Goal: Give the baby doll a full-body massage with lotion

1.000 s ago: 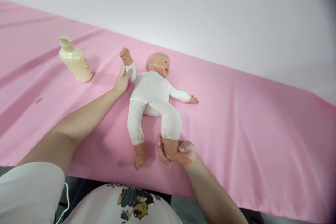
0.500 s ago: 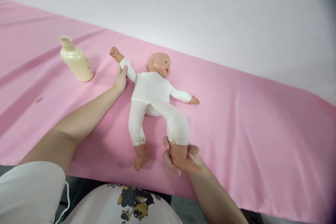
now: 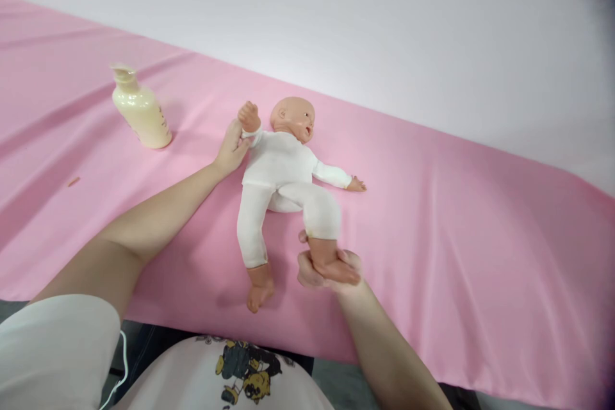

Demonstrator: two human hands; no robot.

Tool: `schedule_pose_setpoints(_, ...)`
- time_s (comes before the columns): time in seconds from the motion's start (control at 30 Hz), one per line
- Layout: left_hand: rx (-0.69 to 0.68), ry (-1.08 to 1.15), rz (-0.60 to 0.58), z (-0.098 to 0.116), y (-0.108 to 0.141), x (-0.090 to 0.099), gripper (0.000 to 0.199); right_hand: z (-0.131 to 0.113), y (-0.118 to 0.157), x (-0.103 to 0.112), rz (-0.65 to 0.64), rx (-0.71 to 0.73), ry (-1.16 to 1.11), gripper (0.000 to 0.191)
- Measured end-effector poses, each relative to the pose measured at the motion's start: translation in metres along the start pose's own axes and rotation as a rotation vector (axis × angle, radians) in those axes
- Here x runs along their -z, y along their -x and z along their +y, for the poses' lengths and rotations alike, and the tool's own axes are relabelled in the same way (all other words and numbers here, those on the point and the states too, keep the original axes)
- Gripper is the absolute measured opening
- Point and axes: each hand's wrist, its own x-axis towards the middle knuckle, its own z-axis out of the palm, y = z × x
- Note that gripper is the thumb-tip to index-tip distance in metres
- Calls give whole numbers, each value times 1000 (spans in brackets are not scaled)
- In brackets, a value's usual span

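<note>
A baby doll (image 3: pixel 281 160) in a white cloth body lies on its back on the pink cloth, its head turned to the right. My left hand (image 3: pixel 234 148) is closed round the doll's arm on the left, which is bent up with the fist raised. Round the ankle of the doll's leg on the right, my right hand (image 3: pixel 329 269) is closed from below, holding the bent leg up off the cloth. The doll's other arm lies stretched out to the right, and its other leg hangs straight towards me.
On the left stands a cream-coloured pump bottle (image 3: pixel 143 115). A small brownish strip (image 3: pixel 73 182) lies nearer me on the pink cloth (image 3: pixel 456 237). Behind the table rises a white wall (image 3: pixel 384 25). The table's front edge runs close to my body.
My left hand has brought the doll's arm inward, from stretched out to bent up beside the head. My right hand has pushed the held leg away from me, bending its knee more.
</note>
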Motion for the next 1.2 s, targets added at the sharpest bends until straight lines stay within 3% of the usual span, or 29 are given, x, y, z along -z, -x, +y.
schedule_pose_setpoints(0.07, -81, -78, -98, 10, 1, 2, 58, -1, -5, -5, 221, -41, 7, 51)
schedule_pose_setpoints(0.13, -150, -135, -202, 19, 3, 2, 56, -1, -9, -8, 340, -96, 1, 49)
schedule_pose_setpoints(0.23, -230, -194, -324, 28, 5, 2, 51, 2, -14, -7, 430, -106, -5, 41)
schedule_pose_setpoints(0.4, -261, -227, -381, 30, 5, 2, 48, 4, -17, -2, 545, -63, 14, 36)
schedule_pose_setpoints(0.53, -257, -232, -368, 30, 5, 3, 47, 3, -16, -4, 482, -78, -2, 47)
schedule_pose_setpoints(0.67, -229, -183, -287, 29, 5, 3, 51, 2, -11, -5, 308, -107, 40, 52)
schedule_pose_setpoints(0.87, -50, -66, -132, 8, 3, -2, 54, 11, -4, 6, -14, -211, -2, 47)
schedule_pose_setpoints(0.97, 128, 69, -13, -12, 3, -7, 55, 19, -4, 9, -150, -308, 14, 47)
schedule_pose_setpoints(1.1, 363, 272, 129, -35, 1, -7, 54, 26, -7, 8, -106, -378, 140, 49)
schedule_pose_setpoints(1.2, 431, 334, 167, -42, 0, -3, 54, 24, -7, 4, -66, -365, 168, 51)
